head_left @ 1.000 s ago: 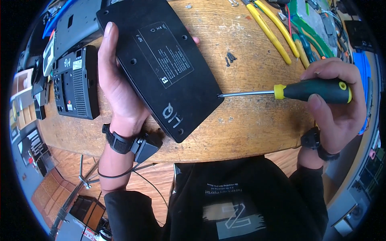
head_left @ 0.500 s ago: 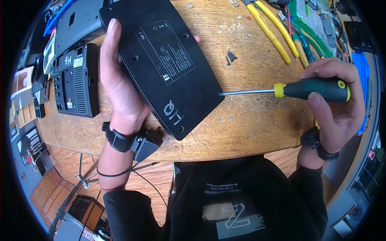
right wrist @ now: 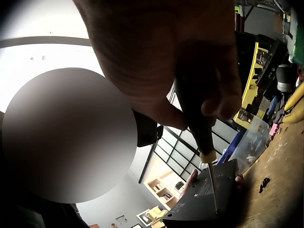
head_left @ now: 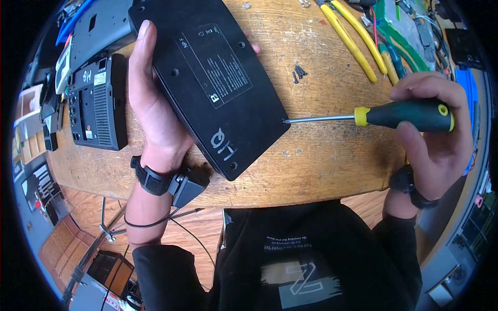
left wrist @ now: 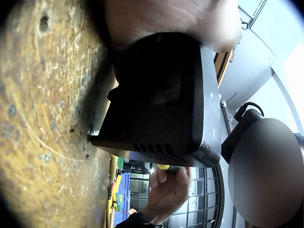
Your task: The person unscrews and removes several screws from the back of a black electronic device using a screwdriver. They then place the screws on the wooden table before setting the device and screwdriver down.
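Above the wooden surface (head_left: 321, 166), toward its near edge, the black case (head_left: 171, 98) is held tilted, label side up, by the left hand (head_left: 155, 111). The thumb is laid along one long side, while fingertips show at the opposite side; the rest of the fingers are hidden beneath. By this grip the case is apparently braced against being turned or pushed away, and its corner recesses are left exposed. Whether its underside touches the surface cannot be told.

The screwdriver (head_left: 407, 115) is gripped in the right hand (head_left: 441, 150), its handle pinched between thumb and curled fingers. The shaft is held nearly level across the head view, with its tip at the recess (head_left: 284, 122) in the case's right-hand corner; the case seems to be angled so that this recess is met squarely. Whether a screw is engaged there cannot be seen.

A few dark screws (head_left: 299, 74) are gathered just beyond the case's right side, within easy reach but risking being swept by it. Yellow-handled pliers (head_left: 353, 44) are laid toward the far right corner of the surface, among other tools. A second black device (head_left: 104, 103) is placed near the left edge, just beside the left hand, by which movement that way is limited. The left wrist camera (head_left: 189, 190) is carried close to the case's near corner and could be knocked by it.
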Tool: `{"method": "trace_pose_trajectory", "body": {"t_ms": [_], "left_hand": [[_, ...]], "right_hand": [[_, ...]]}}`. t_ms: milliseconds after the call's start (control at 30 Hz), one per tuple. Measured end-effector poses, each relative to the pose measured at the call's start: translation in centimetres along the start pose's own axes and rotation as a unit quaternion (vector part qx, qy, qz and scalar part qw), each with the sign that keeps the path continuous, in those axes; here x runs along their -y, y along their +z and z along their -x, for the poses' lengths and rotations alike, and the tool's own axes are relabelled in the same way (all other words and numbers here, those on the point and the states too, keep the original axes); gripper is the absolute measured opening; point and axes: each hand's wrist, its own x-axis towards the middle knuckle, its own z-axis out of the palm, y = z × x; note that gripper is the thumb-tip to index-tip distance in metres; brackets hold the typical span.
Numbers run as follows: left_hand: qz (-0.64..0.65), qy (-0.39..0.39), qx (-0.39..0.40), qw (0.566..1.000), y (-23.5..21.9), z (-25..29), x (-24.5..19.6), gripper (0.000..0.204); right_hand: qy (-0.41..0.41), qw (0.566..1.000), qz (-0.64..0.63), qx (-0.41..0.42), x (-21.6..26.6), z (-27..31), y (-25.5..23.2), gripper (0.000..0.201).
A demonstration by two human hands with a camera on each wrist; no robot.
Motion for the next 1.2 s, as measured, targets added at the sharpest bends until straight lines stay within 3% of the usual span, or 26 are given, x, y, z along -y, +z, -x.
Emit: {"method": "trace_pose_trajectory", "body": {"t_ms": [133,367,733,833,933,1033,1200], "left_hand": [[0.006,0.001,0.033,0.999,-0.4,-0.1,0.1,0.097],[-0.002,-0.007,0.023,1.0,-0.2,0.0,0.0,0.098],[0.004,-0.011,0.025,1.0,-0.4,-0.1,0.0,0.1],[0.059,0.008,0.004,0.998,0.5,-0.1,0.1,0.08],[0.079,0.003,0.011,0.997,0.4,-0.2,0.2,0.08],[0.036,-0.025,0.054,0.998,-0.7,-0.3,-0.1,0.101],[0.058,-0.024,0.067,0.996,-1.0,-0.5,0.1,0.102]], "right_hand": [[-0.025,0.999,0.005,0.045,0.5,-1.5,-0.6,0.045],[-0.101,0.98,0.064,0.16,2.2,-3.6,-1.9,0.039],[-0.119,0.974,0.07,0.179,2.0,-3.9,-2.0,0.041],[-0.118,0.972,0.07,0.191,1.9,-3.9,-2.1,0.041],[-0.113,0.971,0.086,0.194,2.0,-4.1,-2.4,0.044],[-0.097,0.977,0.087,0.167,1.7,-3.9,-2.3,0.048],[-0.116,0.975,0.055,0.182,1.4,-4.6,-2.1,0.048]]}}
